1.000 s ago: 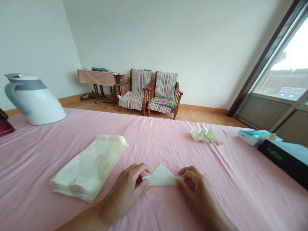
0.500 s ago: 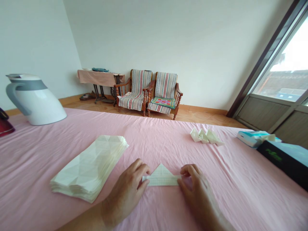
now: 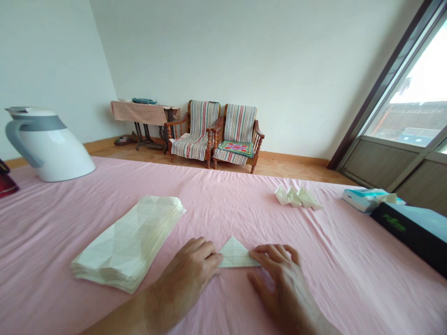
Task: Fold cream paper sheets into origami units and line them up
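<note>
A folded sheet of pale squared paper [image 3: 237, 256] lies flat on the pink cloth, its peak pointing away from me and its straight edge towards me. My left hand [image 3: 195, 265] is closed, with curled fingers and thumb at the paper's left corner, partly covering it. On the other side, the fingertips of my right hand [image 3: 279, 274] rest on the right corner; its thumb stands apart on the near side, so this hand is open. To the left lies a thick stack of creased pale paper sheets [image 3: 129, 237]. Several small folded paper shapes [image 3: 296, 196] sit at the back right.
A white and grey jug [image 3: 59, 144] stands at the far left beside a red object [image 3: 7, 184]. On the right are a tissue pack [image 3: 363, 200] and a black box [image 3: 405, 232]. Beyond the pink-covered surface [image 3: 223, 204] stand two wooden armchairs [image 3: 195, 130].
The paper's side ends, which stuck out as a strip, no longer show beyond the triangle. Both hands have come inward, and my right thumb has moved off the paper.
</note>
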### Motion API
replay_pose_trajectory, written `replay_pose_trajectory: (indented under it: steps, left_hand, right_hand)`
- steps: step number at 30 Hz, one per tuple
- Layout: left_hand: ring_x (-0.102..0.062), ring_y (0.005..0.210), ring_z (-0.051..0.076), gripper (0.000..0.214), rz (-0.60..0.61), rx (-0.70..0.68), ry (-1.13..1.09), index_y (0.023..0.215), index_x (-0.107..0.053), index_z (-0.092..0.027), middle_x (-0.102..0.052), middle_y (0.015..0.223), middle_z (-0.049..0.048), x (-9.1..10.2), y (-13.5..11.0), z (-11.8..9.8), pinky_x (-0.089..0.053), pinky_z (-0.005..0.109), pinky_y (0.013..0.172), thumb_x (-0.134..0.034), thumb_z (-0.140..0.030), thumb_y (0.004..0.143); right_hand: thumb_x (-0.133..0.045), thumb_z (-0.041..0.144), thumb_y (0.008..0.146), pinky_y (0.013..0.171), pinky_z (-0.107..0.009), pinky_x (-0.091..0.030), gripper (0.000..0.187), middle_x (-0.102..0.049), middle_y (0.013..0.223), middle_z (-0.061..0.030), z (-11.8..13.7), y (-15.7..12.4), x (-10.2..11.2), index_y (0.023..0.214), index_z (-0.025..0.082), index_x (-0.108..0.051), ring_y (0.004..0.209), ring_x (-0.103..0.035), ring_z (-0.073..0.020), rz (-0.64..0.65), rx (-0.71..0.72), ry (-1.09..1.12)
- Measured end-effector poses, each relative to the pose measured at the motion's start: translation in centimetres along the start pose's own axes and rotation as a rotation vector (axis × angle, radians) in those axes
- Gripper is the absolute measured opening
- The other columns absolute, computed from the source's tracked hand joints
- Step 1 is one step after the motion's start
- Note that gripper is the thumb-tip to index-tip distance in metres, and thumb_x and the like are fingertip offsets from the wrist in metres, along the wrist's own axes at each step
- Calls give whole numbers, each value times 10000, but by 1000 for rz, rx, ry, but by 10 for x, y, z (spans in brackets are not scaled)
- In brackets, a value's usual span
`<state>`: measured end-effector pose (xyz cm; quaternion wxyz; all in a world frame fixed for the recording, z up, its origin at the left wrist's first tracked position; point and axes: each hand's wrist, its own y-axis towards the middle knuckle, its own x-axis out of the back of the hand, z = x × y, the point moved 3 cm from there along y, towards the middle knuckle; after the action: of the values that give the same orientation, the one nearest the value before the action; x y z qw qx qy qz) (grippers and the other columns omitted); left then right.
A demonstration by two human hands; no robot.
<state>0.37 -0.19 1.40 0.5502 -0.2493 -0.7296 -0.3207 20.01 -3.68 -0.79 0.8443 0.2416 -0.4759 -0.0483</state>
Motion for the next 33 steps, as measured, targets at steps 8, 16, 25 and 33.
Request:
replay_pose_trajectory:
  steps: [8, 16, 25, 33]
  left_hand:
    - [-534, 769, 208, 144, -73, -101, 113, 807, -600, -169, -611, 815, 25, -2, -1, -2, -422, 353, 735, -565, -56, 889]
    - [-581, 773, 170, 203, -433, 31, -391, 883, -621, -169, -613, 808, 32, 10, -2, 10, -448, 270, 701, -432, -162, 957]
    - [-610, 725, 156, 136, -277, 338, -583, 879, -653, -183, -674, 789, -8, -5, 1, 25, -453, 250, 696, -520, -176, 853]
    - [-573, 837, 202, 144, -258, 222, -281, 798, -645, -184, -622, 823, 20, -8, 6, 23, -430, 300, 747, -601, -47, 793]
  right_hand:
    - [-693, 134, 767, 876, -422, -346, 268, -691, 961, -5, 4, 3, -2, 992, 279, -691, 887, -600, -220, -16, 40, 5]
    - [-441, 229, 969, 704, -311, -429, 236, -665, 811, -32, 9, 4, 5, 948, 234, -676, 779, -595, -185, -17, 54, 224]
    - [-495, 304, 918, 623, -291, -387, 298, -617, 684, -9, -7, 4, -13, 674, 222, -644, 657, -578, -170, 76, -192, 245]
    - [-507, 215, 879, 735, -368, -345, 215, -634, 771, -16, -14, 8, -16, 743, 251, -669, 780, -571, -215, 71, -193, 105]
